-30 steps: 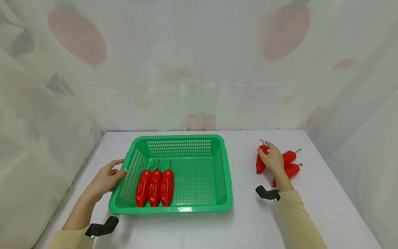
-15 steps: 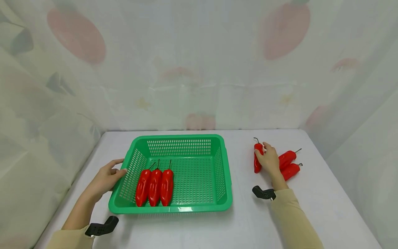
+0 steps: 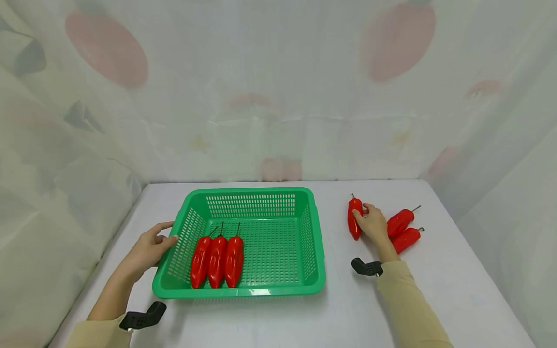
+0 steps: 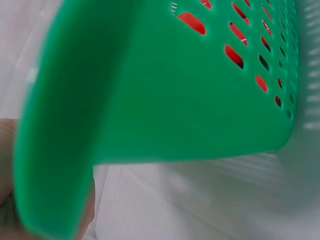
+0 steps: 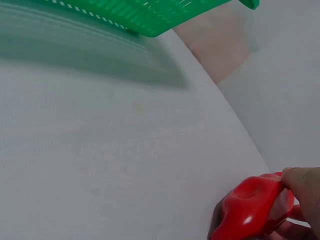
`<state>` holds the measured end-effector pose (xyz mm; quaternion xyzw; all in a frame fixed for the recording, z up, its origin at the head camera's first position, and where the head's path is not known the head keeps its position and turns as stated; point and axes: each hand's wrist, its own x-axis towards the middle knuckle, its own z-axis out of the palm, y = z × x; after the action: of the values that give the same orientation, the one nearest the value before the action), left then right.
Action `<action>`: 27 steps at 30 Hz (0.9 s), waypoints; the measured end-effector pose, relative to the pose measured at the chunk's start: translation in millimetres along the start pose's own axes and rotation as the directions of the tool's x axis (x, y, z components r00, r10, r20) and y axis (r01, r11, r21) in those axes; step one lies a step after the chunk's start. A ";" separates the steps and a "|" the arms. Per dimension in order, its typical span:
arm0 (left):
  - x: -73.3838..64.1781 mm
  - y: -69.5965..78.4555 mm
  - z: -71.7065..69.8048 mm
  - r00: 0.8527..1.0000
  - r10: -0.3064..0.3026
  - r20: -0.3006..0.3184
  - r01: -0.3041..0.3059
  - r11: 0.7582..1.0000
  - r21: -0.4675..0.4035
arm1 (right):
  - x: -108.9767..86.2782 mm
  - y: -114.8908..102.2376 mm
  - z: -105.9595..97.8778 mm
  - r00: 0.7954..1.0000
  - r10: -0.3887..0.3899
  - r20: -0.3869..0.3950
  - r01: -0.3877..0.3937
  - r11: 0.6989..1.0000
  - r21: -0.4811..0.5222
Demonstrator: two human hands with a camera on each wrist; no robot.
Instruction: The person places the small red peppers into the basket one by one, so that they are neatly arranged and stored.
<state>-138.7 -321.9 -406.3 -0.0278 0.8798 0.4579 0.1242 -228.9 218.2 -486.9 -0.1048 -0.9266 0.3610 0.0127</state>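
While the left hand (image 3: pixel 150 249) rests with relaxed fingers against the left wall of the green basket (image 3: pixel 311 241), the right hand (image 3: pixel 372 224) curls round a red pepper (image 3: pixel 354 218) on the white table (image 3: pixel 339 314), between the basket and the two loose peppers (image 3: pixel 402 229). Three peppers in the basket (image 3: pixel 217 261) lie side by side, stems away from the person. By the look of it the work is about half done: three in, three out.

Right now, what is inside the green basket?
Three red peppers lie side by side on the left of the basket floor; the mesh floor beneath them is hidden.
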 end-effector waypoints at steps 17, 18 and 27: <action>1.2 -2.0 -0.9 1.000 -0.006 0.000 0.006 1.000 0.008 | 3.0 -9.0 6.0 0.997 0.046 0.057 -0.047 0.999 0.014; 1.2 -2.1 -0.9 1.000 -0.007 0.001 0.007 1.000 0.007 | 3.2 -9.7 6.3 0.997 0.050 0.054 -0.051 0.999 0.011; 2.6 -2.1 -2.1 1.000 -0.014 -0.003 0.014 1.000 0.024 | 3.7 -11.9 4.4 0.995 0.073 0.064 -0.073 0.997 -0.002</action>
<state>-141.4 -324.7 -407.5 -0.0329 0.8851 0.4466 0.1266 -235.2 207.5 -482.4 -0.1270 -0.9220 0.3646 -0.0300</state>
